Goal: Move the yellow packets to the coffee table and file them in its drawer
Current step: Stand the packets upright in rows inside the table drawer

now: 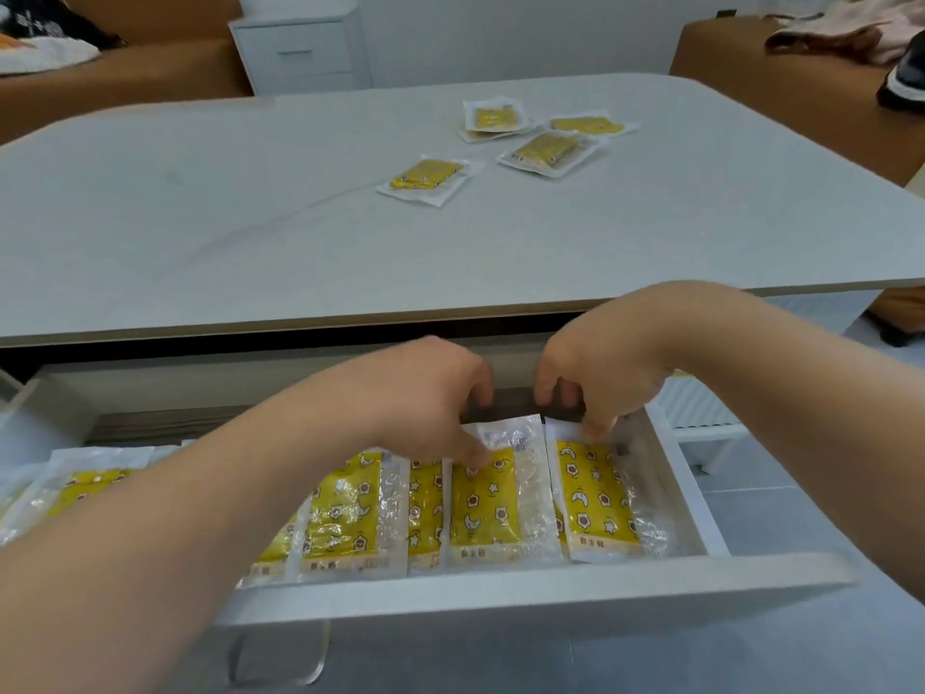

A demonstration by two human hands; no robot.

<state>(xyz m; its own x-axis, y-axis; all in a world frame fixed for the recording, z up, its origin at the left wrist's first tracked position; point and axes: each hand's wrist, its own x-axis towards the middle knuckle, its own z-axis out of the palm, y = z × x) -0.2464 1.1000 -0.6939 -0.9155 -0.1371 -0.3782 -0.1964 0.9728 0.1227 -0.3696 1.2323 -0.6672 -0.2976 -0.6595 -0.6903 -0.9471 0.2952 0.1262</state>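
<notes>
The coffee table's drawer stands pulled out below the grey tabletop. Several yellow packets in clear wrap stand filed in a row inside it. My left hand pinches the top of one filed packet near the right end, thumb on its front. My right hand reaches down at the rightmost packet, fingertips on its top edge. Several more yellow packets lie flat on the tabletop: one near the middle and a loose cluster further back right.
A white bedside cabinet stands behind the table. Brown sofas flank it at the back left and right, with clothes and a shoe on them. A clear acrylic handle hangs under the drawer front.
</notes>
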